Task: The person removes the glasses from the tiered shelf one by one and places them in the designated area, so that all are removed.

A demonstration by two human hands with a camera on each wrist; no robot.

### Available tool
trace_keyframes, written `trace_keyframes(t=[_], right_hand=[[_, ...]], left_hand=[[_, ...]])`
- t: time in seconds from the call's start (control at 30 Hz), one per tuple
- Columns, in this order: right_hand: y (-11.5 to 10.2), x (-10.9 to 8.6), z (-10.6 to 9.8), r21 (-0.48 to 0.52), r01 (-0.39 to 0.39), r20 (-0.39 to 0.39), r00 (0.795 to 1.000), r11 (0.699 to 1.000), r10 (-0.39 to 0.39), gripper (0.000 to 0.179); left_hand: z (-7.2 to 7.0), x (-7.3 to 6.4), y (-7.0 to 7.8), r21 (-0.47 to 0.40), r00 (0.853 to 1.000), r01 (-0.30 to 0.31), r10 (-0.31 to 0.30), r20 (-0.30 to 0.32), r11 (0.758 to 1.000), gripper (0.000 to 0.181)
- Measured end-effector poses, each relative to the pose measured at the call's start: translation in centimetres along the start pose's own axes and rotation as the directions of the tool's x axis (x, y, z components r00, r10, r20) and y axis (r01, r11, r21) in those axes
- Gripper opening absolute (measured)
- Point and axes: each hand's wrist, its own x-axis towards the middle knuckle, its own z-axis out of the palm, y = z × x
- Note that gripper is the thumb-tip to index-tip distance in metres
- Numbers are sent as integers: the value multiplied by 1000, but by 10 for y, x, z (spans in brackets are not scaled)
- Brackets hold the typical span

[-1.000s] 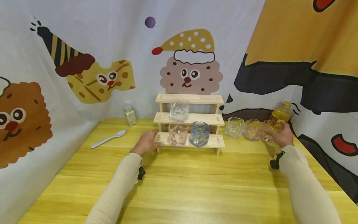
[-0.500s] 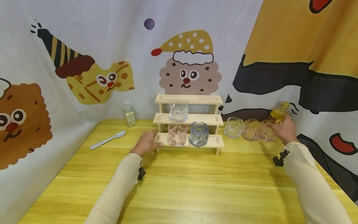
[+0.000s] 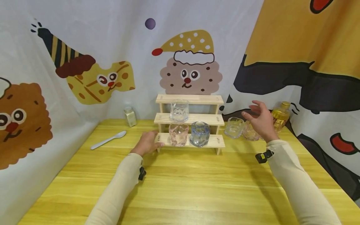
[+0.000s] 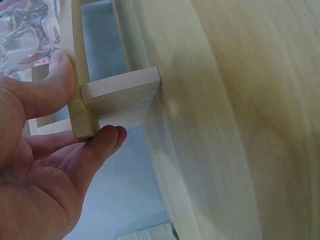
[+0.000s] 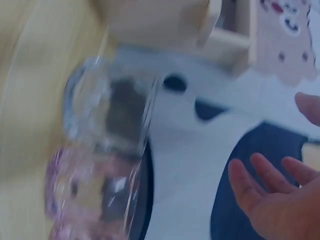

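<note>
A three-step wooden display shelf (image 3: pixel 189 118) stands at the back of the table. My left hand (image 3: pixel 145 143) pinches the left end of its lowest step, thumb on top and fingers beneath, as the left wrist view shows. That step bears a pink glass (image 3: pixel 178 135) and a blue glass (image 3: pixel 200 134); a clear glass (image 3: pixel 179 111) is on the middle step. Raised above the glasses at the right, my right hand (image 3: pixel 262 122) has parted fingers and holds nothing. Beside the shelf stand another clear glass (image 5: pixel 107 107) and pink glasses (image 5: pixel 92 187), partly hidden by that hand in the head view.
Behind my right hand is a bottle of yellow oil (image 3: pixel 281 117). A white spoon (image 3: pixel 109 140) lies on the left of the wooden table (image 3: pixel 180 187), with a small glass jar (image 3: pixel 130 116) near the back. A printed cloth (image 3: pixel 112 31) hangs behind everything.
My right hand has left the rightmost pink glass, rising and moving left over the glasses. The left hand keeps its place on the shelf.
</note>
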Motion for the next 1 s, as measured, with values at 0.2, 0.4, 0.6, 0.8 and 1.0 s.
trace_keyframes(t=[0.2,0.4,0.6,0.8,1.0], right_hand=[[-26,-3,30,85,116,58,991,990,-121,69],[-44,1,60,190,113,149,979,975,-142,66],[-63,2,86,253,97,223,962,963,-156,69],[-80,3,106,254,73,323,933,964,-156,74],[-94,6,126,242,34,395,909,970,-131,78]], left_hand=[[0,1,1,2,1000,2,-2,-2,1000,70],[0,3,1,0,1000,7,-7,2,1000,70],[-1,2,2,-3,1000,19,-19,11,1000,72],[-1,0,1,2,1000,23,-23,14,1000,72],[1,1,2,10,999,31,-31,18,999,72]])
